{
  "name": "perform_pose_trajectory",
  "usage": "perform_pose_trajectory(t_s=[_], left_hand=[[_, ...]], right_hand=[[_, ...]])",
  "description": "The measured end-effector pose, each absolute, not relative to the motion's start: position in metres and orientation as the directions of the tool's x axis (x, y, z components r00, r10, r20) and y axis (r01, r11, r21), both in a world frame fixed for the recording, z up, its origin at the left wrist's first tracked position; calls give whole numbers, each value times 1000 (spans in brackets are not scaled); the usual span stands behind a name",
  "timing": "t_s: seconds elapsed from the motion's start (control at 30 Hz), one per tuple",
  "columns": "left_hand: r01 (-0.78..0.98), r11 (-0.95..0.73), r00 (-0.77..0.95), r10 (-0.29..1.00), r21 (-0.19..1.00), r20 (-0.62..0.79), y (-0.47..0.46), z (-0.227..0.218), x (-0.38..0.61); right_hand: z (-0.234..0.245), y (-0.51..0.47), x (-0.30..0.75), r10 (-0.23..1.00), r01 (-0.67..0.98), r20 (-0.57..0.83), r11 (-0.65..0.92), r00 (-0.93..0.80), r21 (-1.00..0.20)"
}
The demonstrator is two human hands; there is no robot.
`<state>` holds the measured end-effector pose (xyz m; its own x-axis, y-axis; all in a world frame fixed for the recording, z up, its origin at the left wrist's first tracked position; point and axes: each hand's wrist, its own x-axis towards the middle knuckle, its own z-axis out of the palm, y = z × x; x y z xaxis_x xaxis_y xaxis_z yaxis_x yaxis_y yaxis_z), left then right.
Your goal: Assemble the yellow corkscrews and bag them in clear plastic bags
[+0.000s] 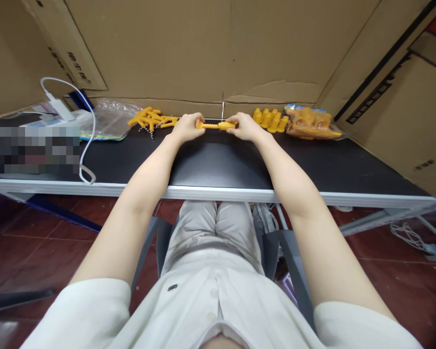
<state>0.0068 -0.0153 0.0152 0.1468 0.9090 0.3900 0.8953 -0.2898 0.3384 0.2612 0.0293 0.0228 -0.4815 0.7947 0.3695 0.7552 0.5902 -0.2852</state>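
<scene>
Over the far part of the black tabletop, both hands hold yellow plastic parts end to end. My left hand (189, 128) pinches one end of a ridged yellow shaft (210, 126). My right hand (244, 126) is closed on a wider yellow plastic piece (225, 125) at the shaft's other end. I cannot tell whether the two are joined. Beside my left hand lies a pile of yellow corkscrew pieces (147, 117) with curly metal spirals. Several yellow bottle-shaped plastic pieces (271, 119) stand just right of my right hand.
A clear bag of yellow parts (308, 122) lies at the right back. Flat plastic bags (112, 121) and a white cable (93, 126) are on the left. Cardboard (203, 48) walls the rear; a metal edge (218, 193) runs along the table's front.
</scene>
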Motion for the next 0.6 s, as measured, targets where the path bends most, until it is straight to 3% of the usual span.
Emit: perform_pose_trajectory(t_s=[0.33,0.6], left_hand=[[888,-305,154,902,342,404,-14,14,4],[866,-318,159,907,386,391,-9,12,3]], right_hand=[[23,28,260,812,709,316,582,-490,-397],[33,8,257,866,785,288,494,-408,-372]])
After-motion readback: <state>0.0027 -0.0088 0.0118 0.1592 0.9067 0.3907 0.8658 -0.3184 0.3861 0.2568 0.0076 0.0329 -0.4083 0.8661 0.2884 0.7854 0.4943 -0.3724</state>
